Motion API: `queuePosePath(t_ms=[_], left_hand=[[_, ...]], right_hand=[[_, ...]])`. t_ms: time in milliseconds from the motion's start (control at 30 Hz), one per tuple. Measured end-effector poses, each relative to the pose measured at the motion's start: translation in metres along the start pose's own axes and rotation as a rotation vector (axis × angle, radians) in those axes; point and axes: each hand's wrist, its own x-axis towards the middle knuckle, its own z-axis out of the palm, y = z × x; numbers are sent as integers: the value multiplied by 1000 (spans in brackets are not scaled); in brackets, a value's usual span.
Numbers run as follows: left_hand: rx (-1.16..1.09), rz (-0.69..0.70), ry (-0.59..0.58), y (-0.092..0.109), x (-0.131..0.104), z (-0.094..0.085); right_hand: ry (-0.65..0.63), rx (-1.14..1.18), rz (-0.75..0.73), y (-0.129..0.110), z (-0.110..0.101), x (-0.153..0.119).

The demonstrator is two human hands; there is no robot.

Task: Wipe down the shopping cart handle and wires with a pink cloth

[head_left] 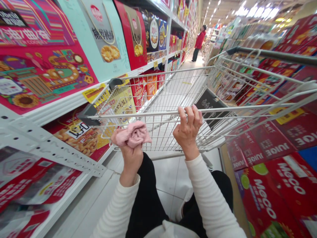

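A wire shopping cart (158,114) stands sideways in front of me, with grey plastic corners at its left end. My right hand (188,129) has its fingers curled over the top wire rail of the near side. My left hand (131,152) is closed around a bunched pink cloth (135,134), close against the cart's near side at the left. The cloth hides most of its fingers. A dark panel with white print (210,104) is at the cart's right part.
Shelves (71,105) with boxed cookies and snacks run along the left. Stacked red drink cartons (267,195) stand at the right. The tiled aisle (187,79) runs forward, where a person in a red jacket (199,41) stands by the shelves.
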Motion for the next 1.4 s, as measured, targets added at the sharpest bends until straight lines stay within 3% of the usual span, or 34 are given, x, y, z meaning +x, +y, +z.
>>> queuePosePath(t_ms=[100, 233, 467, 800, 933, 1067, 1167, 1233, 1333, 1400], left_hand=[[418, 421, 50, -4, 18, 10], [611, 630, 60, -20, 31, 25], [706, 693, -59, -50, 22, 23], [729, 668, 26, -76, 20, 21], [692, 865, 153, -76, 22, 15], [680, 940, 194, -62, 31, 2], [645, 1008, 125, -44, 35, -13], [646, 1048, 1, -32, 34, -24], [683, 1014, -250, -16, 30, -32], [709, 967, -293, -11, 29, -29]], right_hand=[[-9, 3, 5, 0, 0, 0], [-31, 3, 19, 0, 0, -1], [-24, 16, 7, -1, -1, 1], [-36, 15, 20, -1, 0, 2], [-46, 17, 16, -1, -1, 1], [-1, 16, -3, 0, 0, 1], [13, 19, 3, -1, 0, 0], [6, 29, 10, -1, 1, -1], [18, 26, 8, -2, 1, -1], [32, 17, 5, -2, 1, -1]])
